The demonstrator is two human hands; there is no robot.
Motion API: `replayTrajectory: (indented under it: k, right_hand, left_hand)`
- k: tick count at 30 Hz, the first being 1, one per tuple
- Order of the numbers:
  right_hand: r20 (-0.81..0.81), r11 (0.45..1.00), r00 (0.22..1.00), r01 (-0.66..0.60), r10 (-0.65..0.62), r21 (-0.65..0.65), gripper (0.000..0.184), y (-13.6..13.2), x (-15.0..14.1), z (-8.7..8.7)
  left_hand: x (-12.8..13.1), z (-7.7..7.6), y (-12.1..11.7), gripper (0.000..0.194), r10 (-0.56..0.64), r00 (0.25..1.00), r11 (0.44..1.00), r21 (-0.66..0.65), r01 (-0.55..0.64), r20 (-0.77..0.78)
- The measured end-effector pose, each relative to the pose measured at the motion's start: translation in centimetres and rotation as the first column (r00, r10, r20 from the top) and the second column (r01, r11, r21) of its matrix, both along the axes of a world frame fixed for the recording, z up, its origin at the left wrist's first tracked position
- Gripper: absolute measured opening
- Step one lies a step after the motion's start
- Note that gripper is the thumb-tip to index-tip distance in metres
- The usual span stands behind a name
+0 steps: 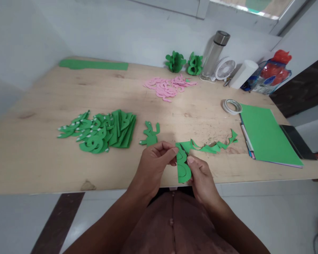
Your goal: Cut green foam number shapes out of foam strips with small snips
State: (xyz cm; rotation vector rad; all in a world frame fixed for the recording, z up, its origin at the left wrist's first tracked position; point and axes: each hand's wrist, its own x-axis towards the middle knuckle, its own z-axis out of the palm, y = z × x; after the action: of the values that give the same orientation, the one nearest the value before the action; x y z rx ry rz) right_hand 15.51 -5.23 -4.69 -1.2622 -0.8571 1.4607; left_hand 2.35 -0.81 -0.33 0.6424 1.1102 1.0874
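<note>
At the table's front edge I hold a green paper cutout (pixel 183 171) with scalloped, B-like curves on its right side and pencil-like outlines drawn on it. My left hand (pixel 159 155) pinches its upper left edge between thumb and fingers. On the other side, my right hand (pixel 201 171) grips the curved edge, its thumb near the notch; the fingers behind are partly hidden. A strip of green paper scraps (pixel 214 147) lies just beyond my right hand. Past my left hand rests a cut green paper shape (pixel 150 134) with white bits at its tips.
Left lies a pile of green cutouts (pixel 100 130); pink cutouts (pixel 169 86) sit farther back. Two green paper ornaments (pixel 175 62), a bottle (pixel 214 56), a small fan (pixel 225 68) and a white roll (pixel 243 74) line the wall. Tape rolls (pixel 231 106) and green sheets (pixel 270 135) are right.
</note>
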Motion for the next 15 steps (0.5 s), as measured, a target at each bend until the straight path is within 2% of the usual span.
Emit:
replayTrajectory:
  k: [15]
  right_hand:
    - [0.071, 0.999, 0.997, -0.035, 0.033, 0.021, 0.051, 0.24, 0.21, 0.09]
  left_hand:
    - [-0.34, 0.30, 0.18, 0.012, -0.024, 1.000, 1.000, 0.009, 0.024, -0.015]
